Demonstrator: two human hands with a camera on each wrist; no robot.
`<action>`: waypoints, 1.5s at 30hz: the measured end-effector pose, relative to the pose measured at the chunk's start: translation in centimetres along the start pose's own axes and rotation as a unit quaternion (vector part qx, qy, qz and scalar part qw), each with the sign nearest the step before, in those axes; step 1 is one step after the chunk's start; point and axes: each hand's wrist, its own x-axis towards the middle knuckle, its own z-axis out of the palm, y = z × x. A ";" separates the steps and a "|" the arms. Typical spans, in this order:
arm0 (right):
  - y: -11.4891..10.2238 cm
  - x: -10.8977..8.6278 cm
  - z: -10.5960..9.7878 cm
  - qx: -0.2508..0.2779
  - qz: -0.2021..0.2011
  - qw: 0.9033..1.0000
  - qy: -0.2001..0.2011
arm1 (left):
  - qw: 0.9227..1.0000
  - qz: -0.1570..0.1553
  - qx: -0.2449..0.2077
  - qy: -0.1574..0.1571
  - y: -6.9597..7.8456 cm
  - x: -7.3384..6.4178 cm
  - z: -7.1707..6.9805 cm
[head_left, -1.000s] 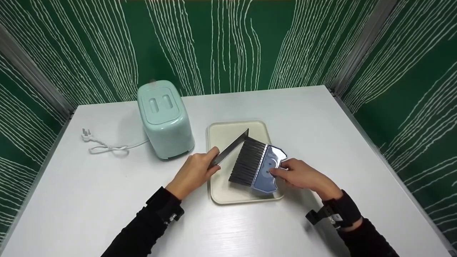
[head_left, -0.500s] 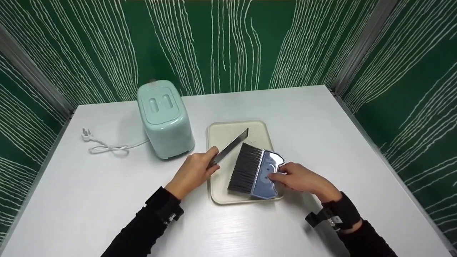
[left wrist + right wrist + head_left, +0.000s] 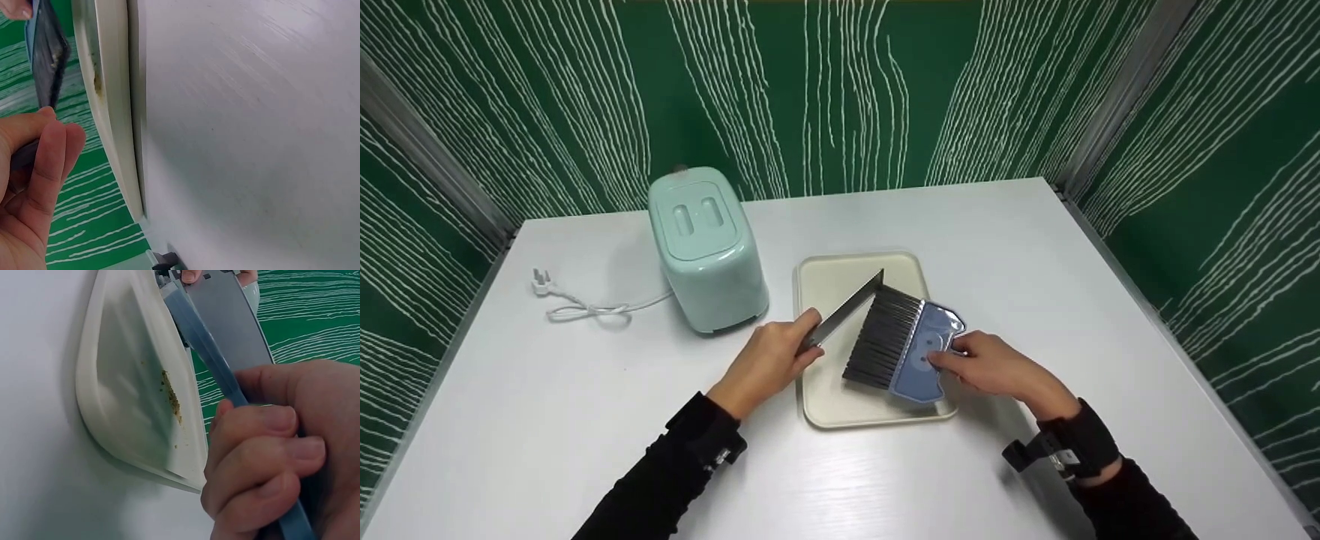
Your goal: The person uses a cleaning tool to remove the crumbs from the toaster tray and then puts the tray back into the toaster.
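My left hand grips the near end of a thin grey metal crumb tray, which slants up and away over a cream serving tray. In my right hand is a wide blue brush, thumb on its face and fingers curled behind. Its dark bristles point left, their far corner right at the metal tray's tip. The right wrist view shows a small line of brown crumbs lying in the cream tray.
A mint-green toaster with its lid on stands left of the cream tray. Its white cord lies looped on the white table, ending in a plug. Green walls with white lines enclose the back and sides.
The brush dipped toward the near side, away from the metal crumb tray, then came back up to its tip. My left hand tilted the crumb tray slightly and back.
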 end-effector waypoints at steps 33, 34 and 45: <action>-0.1 -0.1 -0.2 -0.004 0.001 1.000 -0.002 | 1.000 0.001 -0.001 0.008 0.0 0.0 -0.2; -0.1 -0.1 -0.2 -0.005 0.000 1.000 -0.004 | 1.000 0.000 -0.002 0.008 0.0 0.0 -0.2; -0.4 -0.7 -0.2 0.000 -0.008 1.000 -0.014 | 1.000 -0.007 -0.002 0.010 -0.2 0.0 0.0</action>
